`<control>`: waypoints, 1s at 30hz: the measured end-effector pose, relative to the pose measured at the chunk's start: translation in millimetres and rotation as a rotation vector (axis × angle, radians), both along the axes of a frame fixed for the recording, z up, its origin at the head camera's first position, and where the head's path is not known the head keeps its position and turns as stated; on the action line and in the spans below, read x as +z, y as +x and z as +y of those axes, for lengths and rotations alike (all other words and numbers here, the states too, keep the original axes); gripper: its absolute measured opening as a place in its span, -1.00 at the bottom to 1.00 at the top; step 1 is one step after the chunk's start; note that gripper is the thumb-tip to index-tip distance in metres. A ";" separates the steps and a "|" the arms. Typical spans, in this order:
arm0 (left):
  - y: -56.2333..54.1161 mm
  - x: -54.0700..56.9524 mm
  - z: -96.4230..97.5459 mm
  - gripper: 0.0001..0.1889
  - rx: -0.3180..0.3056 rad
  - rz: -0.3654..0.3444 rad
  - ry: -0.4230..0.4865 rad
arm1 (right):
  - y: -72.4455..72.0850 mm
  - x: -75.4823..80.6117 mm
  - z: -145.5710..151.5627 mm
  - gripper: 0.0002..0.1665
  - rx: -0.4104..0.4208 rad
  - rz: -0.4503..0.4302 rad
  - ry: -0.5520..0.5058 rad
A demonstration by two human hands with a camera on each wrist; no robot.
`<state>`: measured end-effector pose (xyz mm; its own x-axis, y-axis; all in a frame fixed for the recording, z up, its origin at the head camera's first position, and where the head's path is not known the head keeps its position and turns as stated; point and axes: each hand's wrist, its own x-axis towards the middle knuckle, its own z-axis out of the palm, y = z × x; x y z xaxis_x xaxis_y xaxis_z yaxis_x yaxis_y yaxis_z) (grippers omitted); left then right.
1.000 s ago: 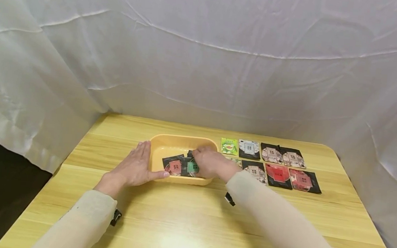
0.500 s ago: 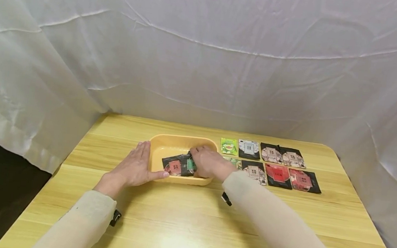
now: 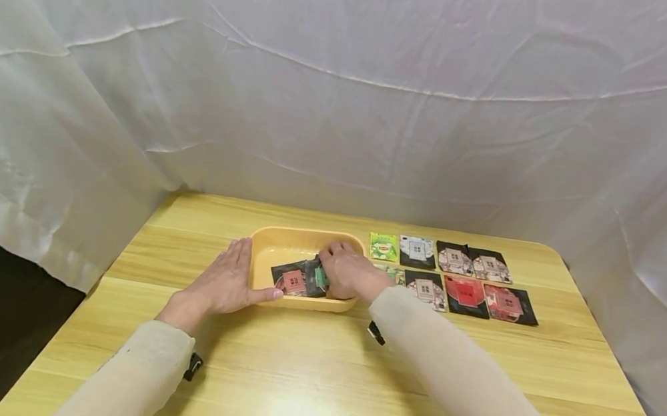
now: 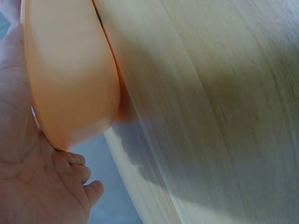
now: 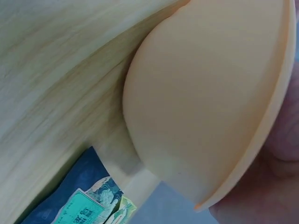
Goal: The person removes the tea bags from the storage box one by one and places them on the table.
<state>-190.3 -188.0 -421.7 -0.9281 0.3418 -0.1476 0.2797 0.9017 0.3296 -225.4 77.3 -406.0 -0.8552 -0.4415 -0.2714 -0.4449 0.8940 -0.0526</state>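
In the head view, an orange plastic tub (image 3: 306,304) stands on the table. My left hand (image 3: 224,278) rests along its left end, fingers straight and thumb over the front rim. The left wrist view shows the palm (image 4: 32,182) against the tub's outer wall (image 4: 70,70). Reaching in over the right end, my right hand (image 3: 350,273) holds a black tea sachet with a green label (image 3: 320,279); its fingertips are partly hidden. Beside that sachet, a black one with a red label (image 3: 293,281) lies on the tub floor.
Right of the tub lie two rows of tea sachets, among them a yellow-green one (image 3: 384,246), a white-and-black one (image 3: 418,251) and a red one (image 3: 466,294). A green-labelled sachet (image 5: 84,207) lies close to the tub. Pale curtains (image 3: 340,135) enclose the table.
The right hand has shifted slightly within the tub, and the green-labelled sachet has tilted and is more covered by the fingers. The left hand stays where it was.
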 end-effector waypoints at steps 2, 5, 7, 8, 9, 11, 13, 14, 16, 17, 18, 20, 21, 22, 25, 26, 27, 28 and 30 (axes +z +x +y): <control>0.1 -0.3 -0.2 0.41 -0.001 0.000 0.000 | -0.2 1.6 0.3 0.07 0.008 0.014 -0.001; 0.4 -0.3 -0.2 0.42 -0.003 0.002 0.002 | -0.8 7.0 1.3 0.11 0.024 0.053 -0.020; 0.7 -0.1 0.0 0.41 -0.002 0.002 0.004 | -0.7 13.2 2.3 0.12 0.023 0.075 -0.045; 0.6 0.0 0.0 0.40 -0.002 0.004 0.002 | -0.4 17.0 3.1 0.13 0.022 0.085 -0.057; 0.6 0.1 0.0 0.40 -0.001 0.007 -0.001 | 0.4 21.2 4.2 0.13 0.017 0.088 -0.072; 0.4 0.4 -0.1 0.40 -0.001 0.013 -0.016 | 1.9 29.4 7.5 0.14 0.012 0.095 -0.089; 0.2 1.1 -0.1 0.39 -0.003 0.021 -0.032 | 3.9 37.3 12.0 0.17 0.008 0.100 -0.100; 0.2 1.6 0.0 0.39 -0.004 0.024 -0.040 | 4.9 40.6 14.8 0.18 0.008 0.102 -0.106; 0.0 2.5 0.6 0.38 -0.006 0.028 -0.054 | 6.9 46.1 21.7 0.19 0.006 0.110 -0.118; 0.0 2.9 1.0 0.38 -0.007 0.030 -0.057 | 8.4 48.3 25.6 0.18 0.004 0.115 -0.125; 0.0 3.0 1.2 0.37 -0.008 0.030 -0.058 | 10.0 50.0 29.7 0.18 0.001 0.117 -0.132; 0.0 2.9 1.2 0.37 -0.012 0.027 -0.062 | 14.3 52.6 38.3 0.17 -0.005 0.125 -0.141; 0.0 2.6 1.1 0.38 -0.012 0.024 -0.063 | 16.8 53.6 42.9 0.16 -0.008 0.128 -0.142; 0.0 2.4 1.1 0.38 -0.014 0.021 -0.066 | 19.5 54.2 47.6 0.16 -0.012 0.131 -0.145; -0.4 1.6 1.2 0.41 -0.019 0.012 -0.066 | 28.5 56.8 62.9 0.15 -0.022 0.147 -0.149; -0.5 1.4 1.0 0.41 -0.016 0.008 -0.063 | 31.2 57.6 67.8 0.13 -0.024 0.153 -0.153; -0.7 1.2 0.7 0.41 -0.013 0.004 -0.061 | 33.8 58.2 72.7 0.12 -0.026 0.158 -0.153; -0.7 1.1 0.4 0.41 -0.009 0.004 -0.059 | 36.7 58.7 77.5 0.10 -0.028 0.164 -0.155; -0.6 1.0 -1.0 0.40 -0.002 0.003 -0.048 | 42.7 58.8 86.6 0.08 -0.033 0.173 -0.157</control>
<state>-190.9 -189.0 -420.7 -0.9278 0.3366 -0.1611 0.2828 0.9159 0.2849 -182.7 163.9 -347.2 -0.8976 -0.4381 -0.0498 -0.4303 0.8950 -0.1176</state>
